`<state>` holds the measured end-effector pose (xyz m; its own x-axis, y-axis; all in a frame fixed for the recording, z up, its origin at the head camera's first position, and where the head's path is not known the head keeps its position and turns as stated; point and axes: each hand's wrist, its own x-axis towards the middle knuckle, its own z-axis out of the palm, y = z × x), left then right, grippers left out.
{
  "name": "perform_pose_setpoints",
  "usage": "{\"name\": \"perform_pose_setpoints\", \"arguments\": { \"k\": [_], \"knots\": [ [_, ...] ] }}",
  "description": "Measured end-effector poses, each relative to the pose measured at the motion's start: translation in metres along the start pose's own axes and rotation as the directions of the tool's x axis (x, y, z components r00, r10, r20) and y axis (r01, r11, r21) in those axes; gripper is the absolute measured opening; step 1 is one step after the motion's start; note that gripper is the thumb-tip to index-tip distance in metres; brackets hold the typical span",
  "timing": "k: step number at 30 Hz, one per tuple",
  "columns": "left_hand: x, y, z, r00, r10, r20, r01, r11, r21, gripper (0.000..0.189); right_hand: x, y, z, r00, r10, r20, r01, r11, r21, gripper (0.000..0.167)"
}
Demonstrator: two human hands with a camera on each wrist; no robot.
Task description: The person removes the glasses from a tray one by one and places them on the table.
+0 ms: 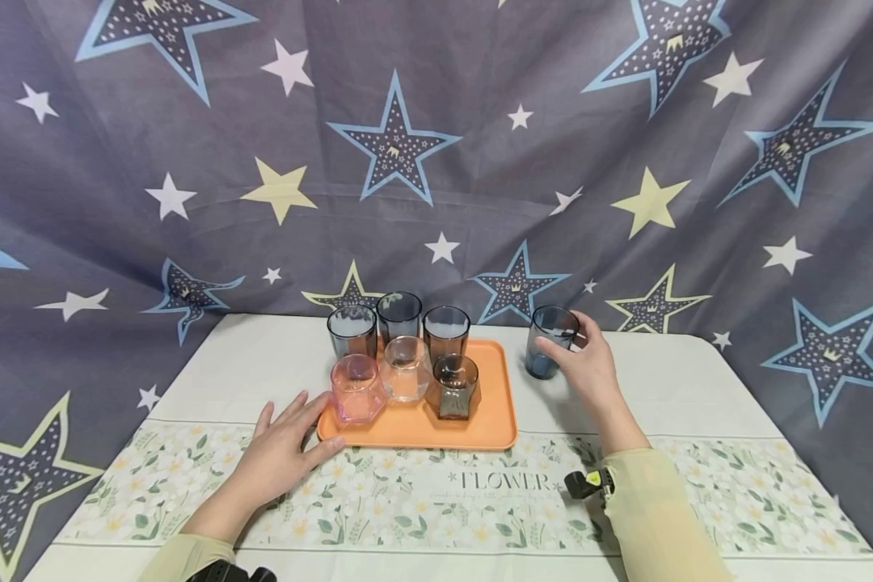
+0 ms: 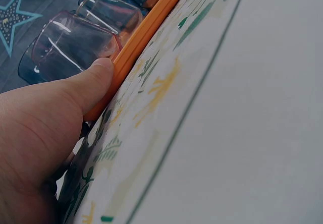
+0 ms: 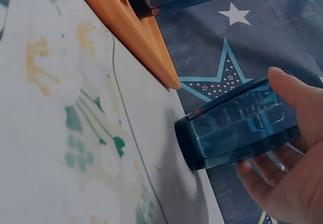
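My right hand [image 1: 592, 364] grips a blue drinking glass [image 1: 543, 356] to the right of the orange tray [image 1: 493, 404]. In the right wrist view the thumb lies on one side of this glass [image 3: 237, 128] and the fingers on the other; whether its base touches the table is hard to tell. My left hand [image 1: 280, 449] rests at the tray's front left corner, fingers extended and thumb against the rim [image 2: 132, 50]. On the tray, a pink glass [image 1: 356, 392], a clear glass [image 1: 406, 372] and a smoky dark glass [image 1: 454, 390] stand in front of three tall bluish glasses [image 1: 400, 315].
A white table [image 1: 276, 347] with a floral printed band [image 1: 378, 517] lies under the tray. Behind its far edge hangs a dark star-patterned cloth [image 1: 480, 178]. The glasses on the tray stand close together toward its left and back.
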<state>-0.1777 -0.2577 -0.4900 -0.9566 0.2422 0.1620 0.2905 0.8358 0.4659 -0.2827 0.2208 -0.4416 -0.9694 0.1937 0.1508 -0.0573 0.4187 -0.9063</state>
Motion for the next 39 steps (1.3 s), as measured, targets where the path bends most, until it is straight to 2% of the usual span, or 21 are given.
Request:
{"name": "perform_pose_setpoints", "arguments": {
  "k": [13, 19, 22, 29, 39],
  "knots": [
    [0.000, 0.000, 0.000, 1.000, -0.002, -0.002, 0.002, 1.000, -0.002, 0.083, 0.001, 0.000, 0.000, 1.000, 0.000, 0.006, 0.000, 1.000, -0.007, 0.100],
    [0.000, 0.000, 0.000, 1.000, 0.001, -0.006, -0.001, 1.000, -0.004, 0.083, -0.002, -0.007, -0.005, 1.000, -0.022, 0.000, 0.022, 1.000, -0.003, 0.112],
    [-0.001, 0.000, 0.000, 1.000, 0.004, -0.008, -0.004, 1.000, -0.005, 0.083, -0.004, -0.015, -0.006, 0.998, -0.061, -0.024, 0.061, 0.998, 0.011, 0.115],
    [-0.002, 0.001, 0.000, 1.000, 0.005, -0.016, -0.005, 1.000, -0.009, 0.083, -0.011, -0.039, -0.004, 0.980, -0.175, -0.097, 0.175, 0.985, -0.008, 0.107],
    [-0.002, -0.001, 0.001, 1.000, 0.008, -0.026, -0.008, 1.000, 0.005, 0.084, -0.020, -0.074, 0.009, 0.951, -0.288, -0.110, 0.288, 0.958, -0.016, 0.100]
  ]
}}
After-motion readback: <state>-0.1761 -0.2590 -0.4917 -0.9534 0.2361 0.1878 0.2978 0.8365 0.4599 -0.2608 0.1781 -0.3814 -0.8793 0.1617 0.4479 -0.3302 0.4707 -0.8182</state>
